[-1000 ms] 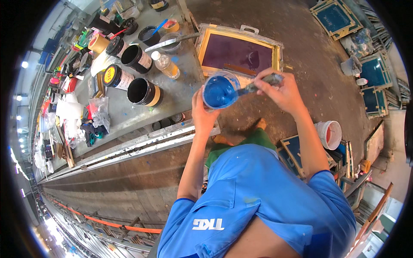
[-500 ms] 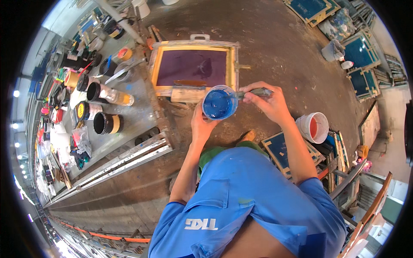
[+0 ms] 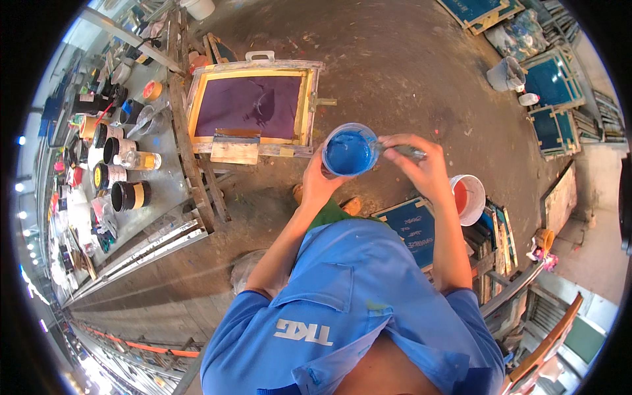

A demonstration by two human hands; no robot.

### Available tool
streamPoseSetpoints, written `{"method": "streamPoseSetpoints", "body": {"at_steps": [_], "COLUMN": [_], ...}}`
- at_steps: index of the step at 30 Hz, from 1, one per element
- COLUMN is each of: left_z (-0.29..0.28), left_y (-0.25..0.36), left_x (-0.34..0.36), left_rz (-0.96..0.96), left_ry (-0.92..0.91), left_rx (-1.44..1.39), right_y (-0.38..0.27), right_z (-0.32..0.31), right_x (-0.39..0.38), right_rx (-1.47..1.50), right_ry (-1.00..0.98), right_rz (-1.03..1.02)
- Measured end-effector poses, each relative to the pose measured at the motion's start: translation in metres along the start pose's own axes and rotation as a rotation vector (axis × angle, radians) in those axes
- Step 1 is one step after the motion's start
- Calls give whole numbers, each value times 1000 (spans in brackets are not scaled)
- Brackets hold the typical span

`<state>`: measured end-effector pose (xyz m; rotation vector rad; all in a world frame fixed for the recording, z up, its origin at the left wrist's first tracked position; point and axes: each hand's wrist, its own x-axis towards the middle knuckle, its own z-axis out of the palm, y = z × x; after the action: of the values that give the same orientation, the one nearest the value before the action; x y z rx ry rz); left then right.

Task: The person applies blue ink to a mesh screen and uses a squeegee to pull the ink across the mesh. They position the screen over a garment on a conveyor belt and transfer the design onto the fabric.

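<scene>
A clear plastic cup of blue paint (image 3: 345,153) is gripped in my left hand (image 3: 319,178), fingers wrapped round its side and underside. My right hand (image 3: 421,164) is closed on the handle of a paint-stained stirring tool (image 3: 409,150), whose far end reaches into the cup's right side; that end is hidden in the paint. Beyond the cup, to the left, a screen frame (image 3: 297,105) with purple mesh and yellow edges lies with a wooden block (image 3: 234,153) at its near edge.
A metal table (image 3: 164,181) at left holds several dark tubs, a bottle of yellowish liquid (image 3: 138,160) and rags. At right are a white bucket with red inside (image 3: 469,199), a grey bucket (image 3: 505,74), stacked blue screens (image 3: 550,76) and a leaning board (image 3: 559,201).
The view has swung leftward, so the table and purple screen sit further left in the picture. Both hands still hold cup and tool, now slightly lower and further right in the picture than a second ago.
</scene>
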<state>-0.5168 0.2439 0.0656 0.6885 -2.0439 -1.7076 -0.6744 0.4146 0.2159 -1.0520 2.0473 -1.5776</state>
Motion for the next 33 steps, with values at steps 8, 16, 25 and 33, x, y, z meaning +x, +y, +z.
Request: {"method": "streamPoseSetpoints", "body": {"at_steps": [8,16,25,33], "left_z": [3,0,-19,-15], "left_y": [-13,-16,-32,-37], "left_x": [47,102,135,131], "left_rz": [-4,-96,-23,-197], "left_ry": [-30,133,389,683], "left_rx": [-30,-37,10,151], "right_y": [15,25,26,54], "right_z": [-39,-31,7,57], "right_x": [56,149,252,300], "right_rx": [-63,-47,-47,176], "right_ry": [-119,-404,-753,-998], "right_rz": [162,60,-74,-233]}}
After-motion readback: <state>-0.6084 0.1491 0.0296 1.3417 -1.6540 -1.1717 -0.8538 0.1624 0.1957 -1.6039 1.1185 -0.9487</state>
